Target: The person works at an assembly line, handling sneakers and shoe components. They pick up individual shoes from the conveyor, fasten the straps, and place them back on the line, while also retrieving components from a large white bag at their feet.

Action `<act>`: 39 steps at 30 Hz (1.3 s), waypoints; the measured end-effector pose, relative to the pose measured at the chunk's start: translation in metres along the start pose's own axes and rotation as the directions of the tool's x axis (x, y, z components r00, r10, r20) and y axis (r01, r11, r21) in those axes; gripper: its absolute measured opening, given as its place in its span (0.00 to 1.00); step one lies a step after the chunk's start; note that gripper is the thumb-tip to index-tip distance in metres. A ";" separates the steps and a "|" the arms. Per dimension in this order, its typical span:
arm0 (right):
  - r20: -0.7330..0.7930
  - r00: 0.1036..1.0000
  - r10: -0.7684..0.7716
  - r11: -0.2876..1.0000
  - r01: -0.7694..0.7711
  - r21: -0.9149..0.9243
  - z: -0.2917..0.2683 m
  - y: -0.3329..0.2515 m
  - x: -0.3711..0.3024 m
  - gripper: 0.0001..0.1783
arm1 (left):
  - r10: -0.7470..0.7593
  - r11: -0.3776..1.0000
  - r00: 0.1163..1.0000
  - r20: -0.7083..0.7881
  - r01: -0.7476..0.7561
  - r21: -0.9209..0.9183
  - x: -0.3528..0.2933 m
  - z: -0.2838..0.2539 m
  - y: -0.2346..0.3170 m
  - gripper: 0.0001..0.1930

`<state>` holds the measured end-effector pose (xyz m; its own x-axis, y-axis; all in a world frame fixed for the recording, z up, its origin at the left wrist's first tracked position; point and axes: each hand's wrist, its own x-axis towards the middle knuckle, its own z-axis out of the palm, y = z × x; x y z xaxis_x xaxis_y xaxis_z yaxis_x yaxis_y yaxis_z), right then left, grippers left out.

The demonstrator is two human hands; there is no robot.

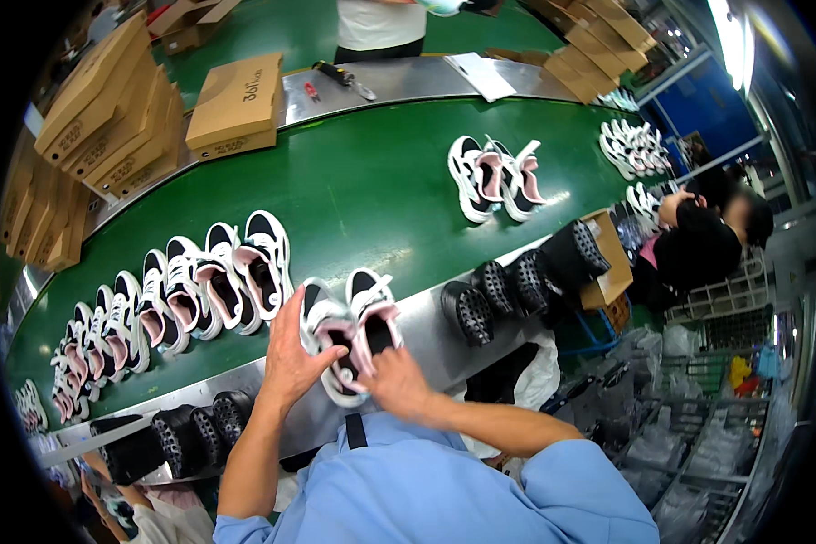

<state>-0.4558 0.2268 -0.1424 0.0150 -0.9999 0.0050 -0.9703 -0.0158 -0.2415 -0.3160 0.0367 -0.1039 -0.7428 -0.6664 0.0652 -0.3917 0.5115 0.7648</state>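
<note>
A pair of white, black and pink sneakers stands right in front of me, at the belt's near edge. My left hand [290, 356] grips the left sneaker [314, 306] from its outer side, with the thumb at the pink-lined opening. At the heel end of the right sneaker [366, 288], my right hand [399, 383] has its fingers curled at the collar. Part of those fingertips is hidden by the shoe and slightly blurred. Left of my hands, a row of similar sneakers [222, 272] lines the green belt. Another pair [474, 179] sits farther off to the right.
Black dotted objects [470, 311] stand along the metal ledge [426, 363] on both sides of me. Brown shoeboxes [236, 100] are stacked across the green belt [354, 172]. Opposite stands a person [381, 29]; another works at the right [703, 236]. A wire rack [698, 435] holds bagged items.
</note>
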 end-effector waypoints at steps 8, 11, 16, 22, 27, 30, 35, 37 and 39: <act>-0.524 0.837 0.158 0.938 0.038 0.344 -0.020 -0.002 -0.067 0.14 | -0.250 0.968 0.917 0.311 0.225 0.114 -0.022 0.007 -0.002 0.37; -0.495 0.420 0.760 0.642 -0.604 0.473 -0.055 0.098 -0.139 0.12 | -0.105 0.943 0.951 0.292 0.002 0.333 -0.021 0.003 0.013 0.35; -0.503 0.226 0.834 0.416 -0.857 0.305 -0.047 0.261 -0.216 0.32 | 0.050 0.900 0.959 0.277 -0.164 0.403 -0.006 0.027 0.040 0.28; -0.229 0.264 0.937 0.284 -0.957 0.058 -0.040 0.320 -0.196 0.35 | -0.143 0.927 0.958 0.248 0.042 0.372 0.015 0.045 0.027 0.15; -0.326 0.440 0.837 0.398 -0.898 -0.189 -0.070 0.298 -0.206 0.25 | -0.104 0.966 0.937 0.333 0.015 0.260 0.024 0.038 0.020 0.14; -0.471 0.452 0.758 0.341 -0.889 -0.305 -0.108 0.247 -0.222 0.24 | -0.176 0.968 0.918 0.355 0.097 0.230 0.026 0.032 0.012 0.20; -0.311 0.466 0.828 0.540 -0.812 0.223 -0.159 0.104 -0.193 0.22 | -0.106 0.980 0.918 0.382 0.030 0.198 0.031 0.043 -0.010 0.27; -0.011 0.601 0.799 0.502 -0.657 0.562 -0.132 0.045 -0.157 0.21 | -0.110 0.991 0.902 0.418 0.065 0.120 0.034 0.044 -0.013 0.27; 0.223 0.732 0.643 0.474 -0.610 0.636 -0.092 0.002 -0.119 0.22 | -0.113 0.982 0.889 0.444 0.032 0.187 0.040 0.042 -0.013 0.27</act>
<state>-0.4813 0.3462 -0.0545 -0.5595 -0.7427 -0.3680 -0.3151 0.6012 -0.7343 -0.3634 0.0263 -0.1383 -0.8570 -0.4091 -0.3133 -0.5095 0.5826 0.6332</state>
